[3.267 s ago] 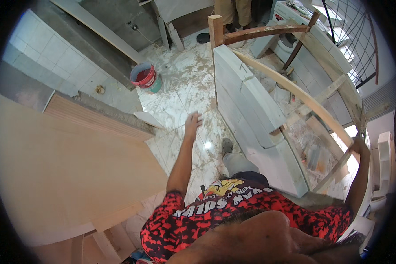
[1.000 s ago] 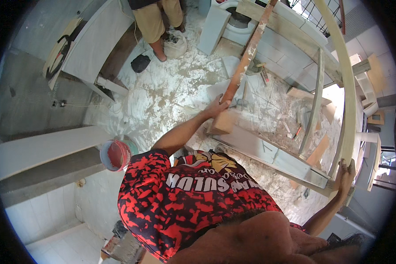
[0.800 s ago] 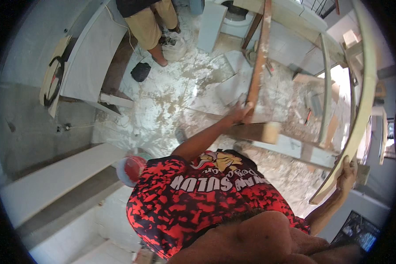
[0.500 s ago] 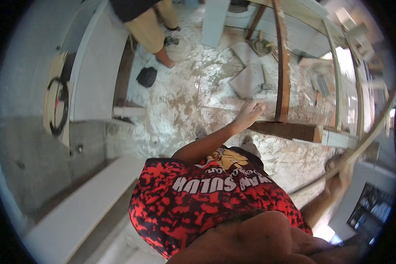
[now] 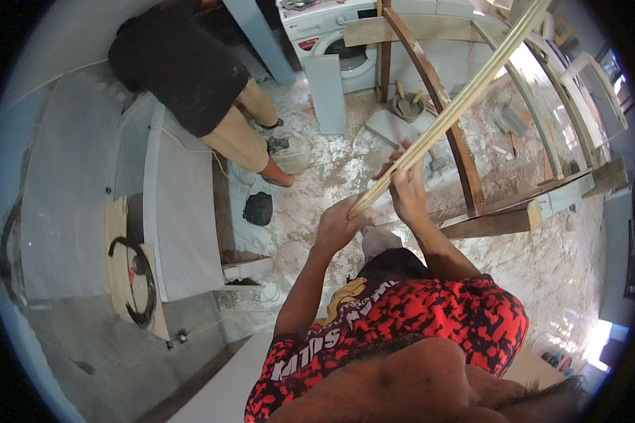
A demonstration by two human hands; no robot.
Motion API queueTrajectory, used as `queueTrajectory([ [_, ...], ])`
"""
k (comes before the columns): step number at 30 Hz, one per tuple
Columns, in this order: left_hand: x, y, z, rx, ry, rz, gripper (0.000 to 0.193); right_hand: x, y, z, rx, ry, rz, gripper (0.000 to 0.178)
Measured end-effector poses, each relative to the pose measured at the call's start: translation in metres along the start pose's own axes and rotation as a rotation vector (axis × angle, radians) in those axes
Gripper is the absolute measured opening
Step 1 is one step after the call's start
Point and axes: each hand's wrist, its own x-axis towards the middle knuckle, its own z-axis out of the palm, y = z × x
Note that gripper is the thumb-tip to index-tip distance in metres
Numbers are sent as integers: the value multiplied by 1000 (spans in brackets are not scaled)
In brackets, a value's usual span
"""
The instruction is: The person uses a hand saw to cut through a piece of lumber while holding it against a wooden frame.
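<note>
A long, pale, grooved wooden strip [image 5: 466, 106] slants from in front of my body up to the far right. My left hand [image 5: 337, 225] is closed around its near end. Farther along, my right hand [image 5: 408, 192] grips the same strip, fingers curled over its far side. The strip passes above a brown wooden frame [image 5: 466, 166] on the right; whether the two touch I cannot tell.
Another person [image 5: 183, 77] in a dark top bends over at the far left. A washing machine [image 5: 335, 35] stands at the back, near a leaning pale panel [image 5: 326, 95]. On the dusty floor are a black bag [image 5: 258, 209] and a bucket [image 5: 407, 107]. A white cabinet [image 5: 187, 225] stands left.
The strip has swung from my right side to in front of me. My left hand, empty before, now grips its near end. My view has turned, and the other person shows more fully.
</note>
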Motion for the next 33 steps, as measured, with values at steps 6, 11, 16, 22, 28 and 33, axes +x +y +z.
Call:
queueTrajectory([
  [6,36,-95,-21,302,-44,-193,48,101,60,-27,134,358,113,57],
  [11,96,-147,-38,234,-69,-226,52,176,153,-54,150,460,199,45],
  [16,185,-170,-64,284,-135,-167,52,249,191,-51,287,474,266,47],
  [22,302,-163,-82,178,-255,-15,51,328,186,-86,194,605,230,42],
  [28,415,-174,-87,86,-339,242,56,404,180,-123,43,642,277,43],
  [33,512,-170,-109,6,-512,105,61,472,195,-144,103,660,117,47],
])
